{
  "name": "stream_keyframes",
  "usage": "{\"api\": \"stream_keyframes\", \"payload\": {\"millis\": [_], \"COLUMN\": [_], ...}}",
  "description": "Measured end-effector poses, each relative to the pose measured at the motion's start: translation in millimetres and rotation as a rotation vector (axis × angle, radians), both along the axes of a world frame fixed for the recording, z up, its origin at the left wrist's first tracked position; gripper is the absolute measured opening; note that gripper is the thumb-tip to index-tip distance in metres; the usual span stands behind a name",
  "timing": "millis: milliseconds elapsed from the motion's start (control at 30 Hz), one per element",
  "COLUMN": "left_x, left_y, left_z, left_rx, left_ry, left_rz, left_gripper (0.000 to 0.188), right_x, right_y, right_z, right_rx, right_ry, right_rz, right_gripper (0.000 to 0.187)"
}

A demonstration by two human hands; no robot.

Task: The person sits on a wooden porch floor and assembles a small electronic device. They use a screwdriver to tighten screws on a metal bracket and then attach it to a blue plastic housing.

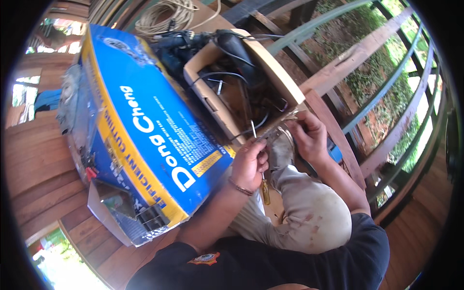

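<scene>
My left hand is closed around the shaft of a screwdriver. Its yellow handle hangs below the fist, and a thin bright shaft sticks up above the fingers. Opposite it, my right hand pinches at the corner of an open cardboard box; what lies between its fingertips is too small to make out. A narrow greyish piece shows between the two hands, its kind unclear. Inside the box are a black rounded tool body, dark cables and a thin metal T-shaped piece.
A large blue and yellow carton stands at my left on wooden planks. Coiled pale cable lies at the far side. Metal railings run along the right, with plants beyond. My bent knee is close below the hands.
</scene>
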State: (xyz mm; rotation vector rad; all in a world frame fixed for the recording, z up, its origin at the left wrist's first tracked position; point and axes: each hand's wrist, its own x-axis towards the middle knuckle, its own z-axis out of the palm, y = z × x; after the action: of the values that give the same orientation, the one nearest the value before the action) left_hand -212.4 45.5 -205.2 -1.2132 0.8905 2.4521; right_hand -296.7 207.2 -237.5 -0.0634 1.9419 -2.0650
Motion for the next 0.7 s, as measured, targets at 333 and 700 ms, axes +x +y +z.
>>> {"api": "stream_keyframes", "payload": {"millis": [333,700], "left_x": [-3.7,-1.9], "left_y": [-3.1,0.7], "left_z": [2.5,-9.6], "left_rx": [0.051,0.028], "left_ry": [0.087,0.151], "left_rz": [-0.031,0.051], "left_gripper": [0.013,0.020], "right_x": [-21.3,-14.6], "right_y": [13.6,1.6], "right_z": [9.4,8.3], "right_rx": [0.487,0.365], "right_ry": [1.227,1.001], "right_rz": [0.292,0.352], "right_gripper": [0.039,0.038]}}
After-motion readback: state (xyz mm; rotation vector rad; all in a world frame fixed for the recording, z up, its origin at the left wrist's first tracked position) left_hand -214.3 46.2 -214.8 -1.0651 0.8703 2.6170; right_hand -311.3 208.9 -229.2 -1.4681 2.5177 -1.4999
